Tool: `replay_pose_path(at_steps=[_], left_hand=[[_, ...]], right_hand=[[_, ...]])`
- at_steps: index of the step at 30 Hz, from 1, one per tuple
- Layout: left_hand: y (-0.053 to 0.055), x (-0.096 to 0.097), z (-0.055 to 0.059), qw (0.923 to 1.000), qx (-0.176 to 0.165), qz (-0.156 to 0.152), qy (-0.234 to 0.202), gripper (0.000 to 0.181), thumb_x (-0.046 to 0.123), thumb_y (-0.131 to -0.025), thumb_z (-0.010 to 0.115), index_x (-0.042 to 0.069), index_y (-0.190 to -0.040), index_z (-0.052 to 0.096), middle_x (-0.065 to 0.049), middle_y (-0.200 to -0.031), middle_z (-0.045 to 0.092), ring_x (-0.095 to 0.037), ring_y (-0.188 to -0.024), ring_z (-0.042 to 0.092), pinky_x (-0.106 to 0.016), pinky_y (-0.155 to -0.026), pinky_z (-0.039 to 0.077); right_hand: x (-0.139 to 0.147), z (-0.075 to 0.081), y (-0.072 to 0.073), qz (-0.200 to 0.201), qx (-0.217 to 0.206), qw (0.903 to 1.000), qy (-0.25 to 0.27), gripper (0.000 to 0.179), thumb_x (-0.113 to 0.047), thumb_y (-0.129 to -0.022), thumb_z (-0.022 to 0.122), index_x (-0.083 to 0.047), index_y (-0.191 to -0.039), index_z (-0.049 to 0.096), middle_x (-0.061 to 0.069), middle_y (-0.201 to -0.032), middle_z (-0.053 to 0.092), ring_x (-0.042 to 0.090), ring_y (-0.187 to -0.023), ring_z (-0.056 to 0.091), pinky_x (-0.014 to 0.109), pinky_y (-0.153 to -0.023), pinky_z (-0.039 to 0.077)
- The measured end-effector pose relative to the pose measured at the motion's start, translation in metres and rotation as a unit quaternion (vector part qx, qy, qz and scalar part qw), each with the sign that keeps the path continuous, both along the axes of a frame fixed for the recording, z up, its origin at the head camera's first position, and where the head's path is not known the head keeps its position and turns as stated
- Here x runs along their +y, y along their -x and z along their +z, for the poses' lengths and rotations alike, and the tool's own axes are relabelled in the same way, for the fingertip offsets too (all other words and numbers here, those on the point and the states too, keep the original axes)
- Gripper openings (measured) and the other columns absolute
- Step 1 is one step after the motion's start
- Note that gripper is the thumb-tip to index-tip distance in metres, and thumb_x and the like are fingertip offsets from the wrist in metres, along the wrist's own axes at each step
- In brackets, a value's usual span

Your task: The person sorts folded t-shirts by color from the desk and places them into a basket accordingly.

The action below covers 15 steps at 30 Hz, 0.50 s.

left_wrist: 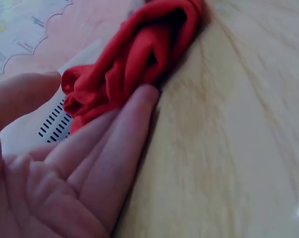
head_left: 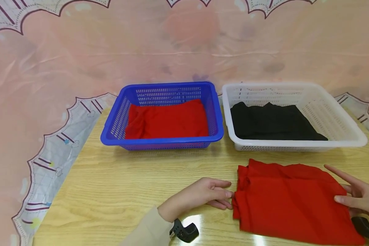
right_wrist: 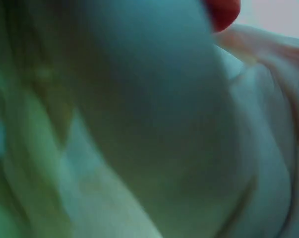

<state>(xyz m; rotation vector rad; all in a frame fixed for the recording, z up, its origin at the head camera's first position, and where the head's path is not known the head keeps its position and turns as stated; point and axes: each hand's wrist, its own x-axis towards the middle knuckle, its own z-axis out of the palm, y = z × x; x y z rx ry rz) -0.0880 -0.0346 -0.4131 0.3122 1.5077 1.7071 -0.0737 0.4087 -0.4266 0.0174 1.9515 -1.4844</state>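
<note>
A folded red cloth (head_left: 292, 201) lies on the wooden table, its layered left edge uneven. My left hand (head_left: 210, 194) is beside that edge with its fingers extended. In the left wrist view the fingertips (left_wrist: 147, 96) touch the rolled red folds low against the table, and the thumb stands apart. My right hand (head_left: 358, 196) is at the cloth's right edge. Its index finger points out straight, the thumb lies over the cloth, and the other fingers are partly hidden behind the edge. The right wrist view is blurred, mostly skin, with a bit of red at the top.
Behind the cloth stands a white basket (head_left: 298, 144) with folded black fabric (head_left: 270, 123) in it. Left of it, a blue basket (head_left: 160, 140) holds folded red fabric (head_left: 175, 119). A patterned pink sheet (head_left: 141, 51) hangs behind the table (head_left: 126, 191).
</note>
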Motion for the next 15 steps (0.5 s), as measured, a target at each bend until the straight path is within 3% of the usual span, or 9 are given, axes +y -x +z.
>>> replay_pose_path(at_steps=[3, 6, 11, 15], left_hand=[[0.004, -0.001, -0.002, 0.9988, -0.034, 0.029, -0.019, 0.053, 0.018, -0.087, 0.058, -0.006, -0.13, 0.039, -0.011, -0.106, 0.062, -0.023, -0.088, 0.063, -0.035, -0.076, 0.05], [0.008, -0.005, -0.005, 0.9951, -0.067, 0.052, -0.05, 0.051, 0.016, -0.087, 0.058, -0.007, -0.129, 0.04, -0.013, -0.108, 0.06, -0.022, -0.089, 0.062, -0.037, -0.078, 0.049], [0.015, -0.014, -0.01, 0.9908, -0.07, 0.019, -0.114, 0.049, 0.013, -0.089, 0.053, -0.004, -0.132, 0.036, -0.016, -0.119, 0.054, -0.024, -0.103, 0.055, -0.036, -0.085, 0.046], [0.018, -0.019, -0.01, 0.986, -0.071, -0.006, -0.151, 0.051, 0.01, -0.091, 0.05, 0.003, -0.137, 0.03, -0.013, -0.13, 0.044, -0.026, -0.115, 0.047, -0.038, -0.091, 0.041]], right_hand=[[-0.014, 0.003, 0.002, 0.0, -0.003, 0.9998, -0.017, 0.085, -0.01, -0.091, 0.049, -0.057, -0.13, -0.01, 0.016, -0.119, 0.048, 0.034, -0.087, 0.06, 0.052, -0.067, 0.048], [-0.029, 0.005, 0.006, -0.004, -0.003, 0.9998, -0.018, 0.087, -0.012, -0.09, 0.051, -0.046, -0.135, -0.015, 0.019, -0.123, 0.045, 0.036, -0.087, 0.059, 0.052, -0.068, 0.048], [-0.047, 0.006, 0.011, 0.002, 0.004, 0.9985, 0.055, 0.075, -0.009, -0.092, 0.047, -0.051, -0.135, 0.003, -0.002, -0.114, 0.055, 0.039, -0.088, 0.059, 0.053, -0.07, 0.046], [-0.059, 0.006, 0.015, 0.015, -0.002, 0.9895, 0.144, 0.063, -0.003, -0.093, 0.042, -0.044, -0.136, 0.019, -0.005, -0.114, 0.057, 0.035, -0.089, 0.059, 0.05, -0.073, 0.047]])
